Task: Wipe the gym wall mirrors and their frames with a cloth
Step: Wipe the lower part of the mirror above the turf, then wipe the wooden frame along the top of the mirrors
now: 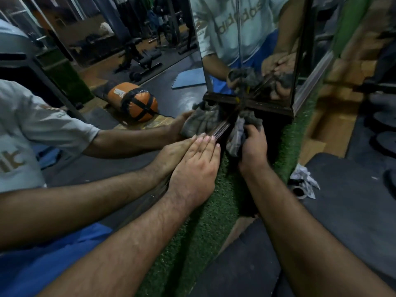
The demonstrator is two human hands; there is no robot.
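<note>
Left hand (194,166) flat, fingers straight and together, pressed on left wall mirror (96,146), right hand (254,146) gripping bunched grey cloth (237,133) low in mirror corner against dark frame (220,130), green turf strip (203,228) below.

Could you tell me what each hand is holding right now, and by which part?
The right hand grips the grey cloth around its bunched middle. The left hand holds nothing; it lies flat against the mirror.

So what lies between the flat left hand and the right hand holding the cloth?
In the head view, only the dark frame edge and green turf.
</note>
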